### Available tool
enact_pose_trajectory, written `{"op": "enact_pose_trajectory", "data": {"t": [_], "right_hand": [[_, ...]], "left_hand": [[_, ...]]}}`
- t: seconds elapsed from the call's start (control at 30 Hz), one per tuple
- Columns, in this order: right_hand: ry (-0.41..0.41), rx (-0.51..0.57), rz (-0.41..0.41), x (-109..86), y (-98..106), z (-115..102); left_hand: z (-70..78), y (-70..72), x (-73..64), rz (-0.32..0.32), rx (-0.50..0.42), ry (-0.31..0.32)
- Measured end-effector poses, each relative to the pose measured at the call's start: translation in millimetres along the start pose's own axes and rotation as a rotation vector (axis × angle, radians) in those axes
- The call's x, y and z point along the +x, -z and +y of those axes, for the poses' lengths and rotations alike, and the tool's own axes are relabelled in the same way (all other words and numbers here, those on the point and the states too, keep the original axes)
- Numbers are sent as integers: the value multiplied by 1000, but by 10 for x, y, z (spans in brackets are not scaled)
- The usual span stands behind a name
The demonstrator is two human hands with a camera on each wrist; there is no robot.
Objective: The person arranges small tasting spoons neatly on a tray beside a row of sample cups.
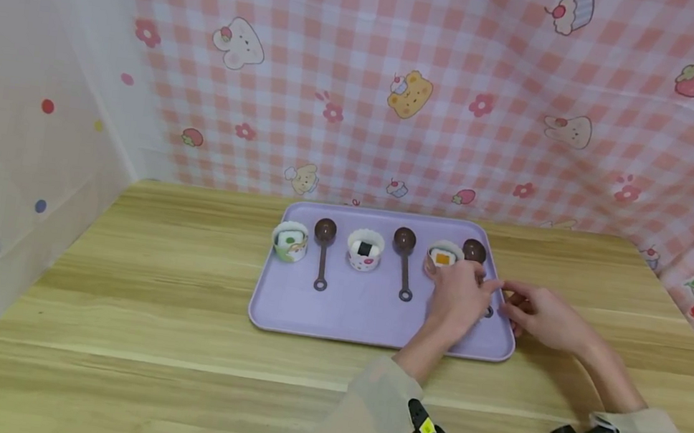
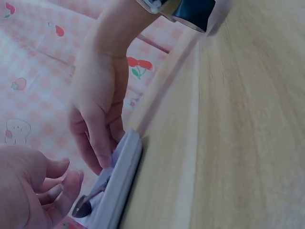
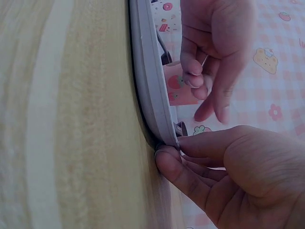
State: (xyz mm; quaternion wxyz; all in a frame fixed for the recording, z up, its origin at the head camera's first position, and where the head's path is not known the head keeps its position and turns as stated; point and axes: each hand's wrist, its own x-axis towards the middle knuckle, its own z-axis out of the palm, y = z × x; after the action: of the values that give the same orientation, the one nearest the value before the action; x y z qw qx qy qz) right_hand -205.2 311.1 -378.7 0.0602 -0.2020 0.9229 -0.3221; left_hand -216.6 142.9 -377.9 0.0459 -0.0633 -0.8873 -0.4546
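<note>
On the table lies a lilac tray [image 1: 354,320] carrying a row of paper cups and brown round-bowled spoons. My left hand [image 1: 462,292] hovers over the tray's right part with loosely bent fingers, beside the rightmost spoon [image 1: 474,249] and partly hiding it. Nothing shows between those fingers in the right wrist view. The right hand [image 1: 544,317] pinches the tray's right rim between thumb and fingers, plainest in the right wrist view. Just left of my left hand stands a pink cup [image 1: 445,247] with a white and orange piece inside.
A cup with a black-and-white piece [image 1: 365,250] stands mid-tray, flanked by two spoons [image 1: 326,231] [image 1: 405,239]. The green-patterned cup [image 1: 289,244] is at the left rim. Wooden table [image 1: 176,340] surrounds the tray; a pink checked cloth [image 1: 361,103] hangs behind.
</note>
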Motion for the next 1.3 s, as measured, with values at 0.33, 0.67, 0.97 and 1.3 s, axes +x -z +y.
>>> {"op": "enact_pose_trajectory", "data": {"t": [0.33,0.67,0.97,1.3], "right_hand": [[37,-10,29,-17,7,3],[-1,10,14,-19,32,-17],[-22,32,22,-28,67,-56],[-31,44,10,-63,129,-107]], "left_hand": [[96,100,-38,-50,-36,-71],[175,227,-74,-102,-79,-61],[194,312,-84,-124,-21,-122],[214,443,-77,-121,-70,-145]]}}
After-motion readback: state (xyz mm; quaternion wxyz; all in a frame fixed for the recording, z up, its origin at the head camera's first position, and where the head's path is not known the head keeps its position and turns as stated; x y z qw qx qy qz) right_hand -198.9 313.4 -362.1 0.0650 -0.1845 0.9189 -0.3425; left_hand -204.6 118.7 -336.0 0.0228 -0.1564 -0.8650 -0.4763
